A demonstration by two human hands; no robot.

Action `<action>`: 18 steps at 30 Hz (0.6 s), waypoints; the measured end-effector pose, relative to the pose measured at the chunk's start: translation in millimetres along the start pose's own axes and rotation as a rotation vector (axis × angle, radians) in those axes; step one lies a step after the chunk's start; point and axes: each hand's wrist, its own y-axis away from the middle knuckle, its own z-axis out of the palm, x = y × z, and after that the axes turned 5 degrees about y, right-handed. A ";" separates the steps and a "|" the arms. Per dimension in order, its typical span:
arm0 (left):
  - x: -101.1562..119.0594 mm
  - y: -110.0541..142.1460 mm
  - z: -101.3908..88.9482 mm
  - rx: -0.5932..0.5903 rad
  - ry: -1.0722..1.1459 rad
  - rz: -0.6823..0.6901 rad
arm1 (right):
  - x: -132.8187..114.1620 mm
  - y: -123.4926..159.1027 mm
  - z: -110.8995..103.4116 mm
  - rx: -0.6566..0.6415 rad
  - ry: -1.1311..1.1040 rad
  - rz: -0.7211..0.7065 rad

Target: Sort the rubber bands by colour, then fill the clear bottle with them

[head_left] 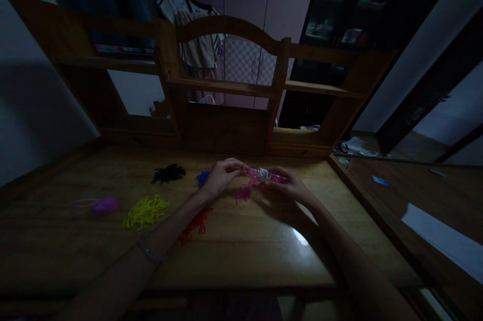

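My right hand [289, 185] is wrapped round a small clear bottle [263, 174] with a white label, which lies nearly level above the desk. Pink stuff shows inside it. At the bottle's left end, the fingers of my left hand [222, 175] pinch thin pink bands [247, 166]. More pink bands [243, 193] lie on the desk just below. A blue pile [203, 178] is partly hidden behind my left hand, and red bands [195, 224] are partly covered by my left forearm.
A yellow pile of bands [147, 211], a black pile [168, 173] and a purple pouch-like thing [105, 205] with a loop lie on the desk's left side. A wooden shelf [226, 89] rises at the back. White paper [445, 235] lies on the surface at the right.
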 end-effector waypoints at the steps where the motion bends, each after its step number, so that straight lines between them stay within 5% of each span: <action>1: 0.8 0.3 0.6 -0.005 0.019 -0.021 | -0.4 0.4 0.5 -0.003 -0.004 0.002; 13: 12.1 5.8 9.1 -0.039 0.012 0.029 | -5.1 1.3 2.7 -0.026 -0.026 0.017; 18: 15.8 5.9 10.0 0.052 0.000 0.126 | -7.4 2.6 2.2 -0.039 -0.090 0.037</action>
